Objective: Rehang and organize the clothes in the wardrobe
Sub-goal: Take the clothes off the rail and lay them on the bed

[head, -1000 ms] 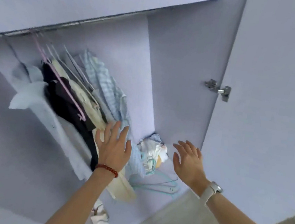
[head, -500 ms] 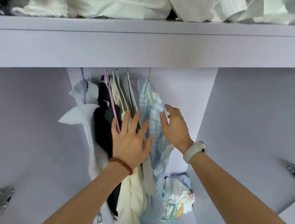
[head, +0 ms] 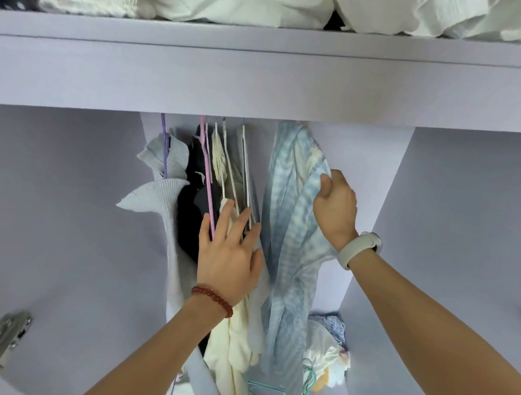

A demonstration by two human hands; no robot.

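**Camera setup: single head view**

One wide-angle view only, worn on the person's head; no second view to share anything with. It looks forward and steeply upward into the wardrobe, so the front edge of the shelf point(head: 267, 76) runs across the upper frame with its underside visible. Close range: both forearms enter from the bottom edge, the left hand point(head: 228, 259) and right hand point(head: 336, 206) sit near centre, at arm's length. Hanging clothes point(head: 290, 234) fill the middle. Straight edges bow towards the frame borders. A hinge point(head: 5, 336) at lower left is blurred.

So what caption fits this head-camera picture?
Right hand grips blue checked shirt; left hand presses hanging clothes aside.
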